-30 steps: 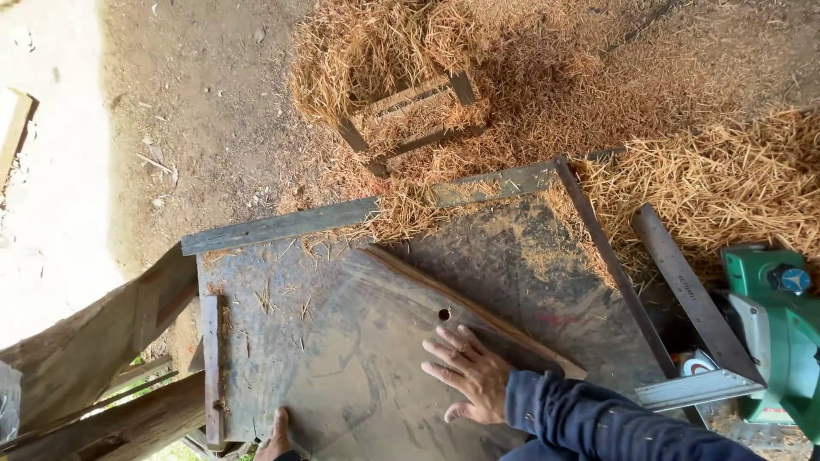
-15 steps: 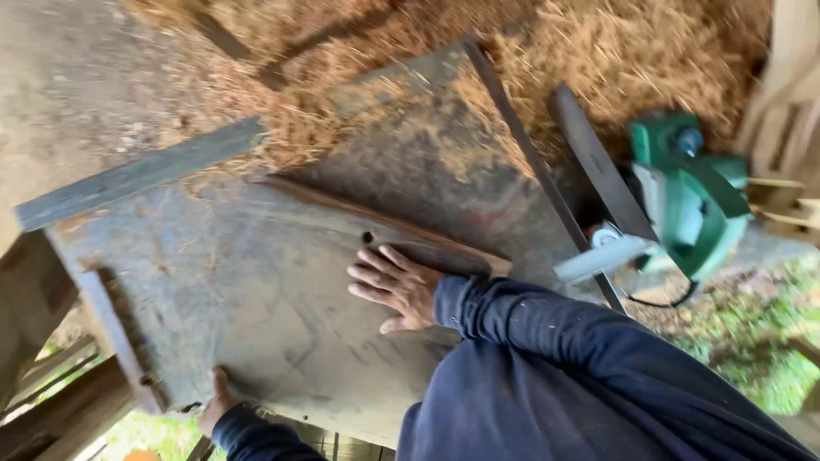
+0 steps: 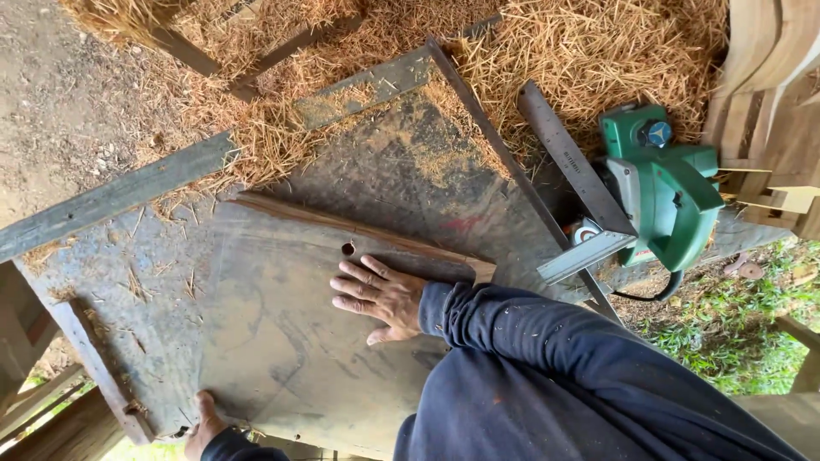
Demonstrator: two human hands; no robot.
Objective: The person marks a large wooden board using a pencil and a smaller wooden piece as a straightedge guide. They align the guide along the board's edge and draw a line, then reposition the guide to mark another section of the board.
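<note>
Board (image 3: 282, 341) lies flat on the bench (image 3: 410, 171); right hand (image 3: 380, 294) presses it open-palmed, steadying; left hand (image 3: 205, 424) grips its seven-o'clock edge; saw (image 3: 666, 188) sits at two o'clock.

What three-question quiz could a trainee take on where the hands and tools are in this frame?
1. True or false: the right hand lies flat, palm down, on the wooden panel.
2. What does the left hand touch? A) the green power tool B) the near edge of the panel C) the straw
3. Fill in: a small round ____ sits in the panel just beyond the right hand's fingertips.

Key: 1 true. 2 B; the green power tool lies apart, right of the workbench, beside the straw. 3 hole.
</note>
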